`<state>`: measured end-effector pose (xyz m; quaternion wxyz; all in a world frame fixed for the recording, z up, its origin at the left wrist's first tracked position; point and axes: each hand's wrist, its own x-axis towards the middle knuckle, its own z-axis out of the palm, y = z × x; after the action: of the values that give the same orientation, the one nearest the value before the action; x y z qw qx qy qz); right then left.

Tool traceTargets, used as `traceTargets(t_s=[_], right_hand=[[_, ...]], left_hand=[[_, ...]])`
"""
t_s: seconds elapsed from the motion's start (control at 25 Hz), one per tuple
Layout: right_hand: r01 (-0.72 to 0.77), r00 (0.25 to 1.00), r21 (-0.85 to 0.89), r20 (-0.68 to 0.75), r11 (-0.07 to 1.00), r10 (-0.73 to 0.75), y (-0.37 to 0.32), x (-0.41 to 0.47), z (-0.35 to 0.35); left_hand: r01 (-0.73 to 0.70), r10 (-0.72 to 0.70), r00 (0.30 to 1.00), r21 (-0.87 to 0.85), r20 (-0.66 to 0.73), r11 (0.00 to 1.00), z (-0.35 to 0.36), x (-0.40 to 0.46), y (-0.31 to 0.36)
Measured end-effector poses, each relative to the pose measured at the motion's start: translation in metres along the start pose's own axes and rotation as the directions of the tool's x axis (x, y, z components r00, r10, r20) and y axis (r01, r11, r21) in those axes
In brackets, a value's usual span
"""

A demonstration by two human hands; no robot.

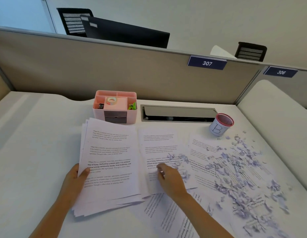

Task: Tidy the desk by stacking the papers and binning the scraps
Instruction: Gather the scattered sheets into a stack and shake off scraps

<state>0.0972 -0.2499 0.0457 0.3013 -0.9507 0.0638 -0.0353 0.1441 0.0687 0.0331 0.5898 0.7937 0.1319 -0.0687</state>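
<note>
- The left hand grips the near left edge of a stack of printed papers, thumb on top, fingers tucked underneath; the stack sits fanned and uneven on the white desk.
- The right hand rests with curled fingers on a loose printed sheet just right of the stack; whether it pinches the sheet I cannot tell.
- More sheets lie scattered to the right and toward the near edge, overlapping one another; I can make out at least three besides the stack.
- Torn paper scraps cover the right part of the desk, lying on those sheets and on the bare top, far too many to count; a few reach the sheet under the right hand.
- One small cup-shaped bin with a red mesh rim and a hand-drawn "B" stands upright behind the scraps.
- One pink desk organiser stands just behind the stack, with a tape roll on it.
- A cable slot is sunk in the desk between organiser and bin.
- Two blue number plates, 307 and 306, hang on the grey partition.
</note>
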Motion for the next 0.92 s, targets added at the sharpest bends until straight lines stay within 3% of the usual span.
traceTargets(t_s=[0.08,0.2,0.28,0.36,0.6,0.8,0.92], right_hand=[[-0.056,0.998,0.07,-0.029,0.996,0.059,0.076,0.009,-0.047],[-0.333,0.931,0.082,-0.129,0.939,0.342,0.109,0.037,-0.072],[-0.506,0.862,-0.018,-0.049,0.862,0.505,0.123,0.043,-0.084],[-0.576,0.806,-0.137,0.07,0.806,0.588,0.134,0.048,-0.091],[-0.546,0.825,-0.092,0.115,0.833,0.553,0.14,0.051,-0.086],[-0.427,0.899,-0.032,0.093,0.904,0.428,0.138,0.052,-0.105],[-0.375,0.927,0.023,0.002,0.927,0.375,0.136,0.051,-0.134]], left_hand=[[0.014,-0.013,0.996,0.015,-0.084,1.0,0.067,-0.034,-0.01],[0.004,-0.005,0.997,-0.003,-0.077,1.0,0.067,-0.036,-0.011],[0.014,-0.014,0.996,0.002,-0.091,1.0,0.064,-0.025,-0.009],[0.005,-0.004,0.997,0.019,-0.072,1.0,0.066,-0.023,-0.008],[0.0,0.001,0.998,0.026,-0.064,1.0,0.066,-0.019,-0.012],[0.036,-0.042,0.996,-0.072,-0.075,0.997,0.054,-0.024,-0.022],[0.076,-0.091,0.991,-0.146,-0.096,0.986,0.043,-0.028,-0.03]])
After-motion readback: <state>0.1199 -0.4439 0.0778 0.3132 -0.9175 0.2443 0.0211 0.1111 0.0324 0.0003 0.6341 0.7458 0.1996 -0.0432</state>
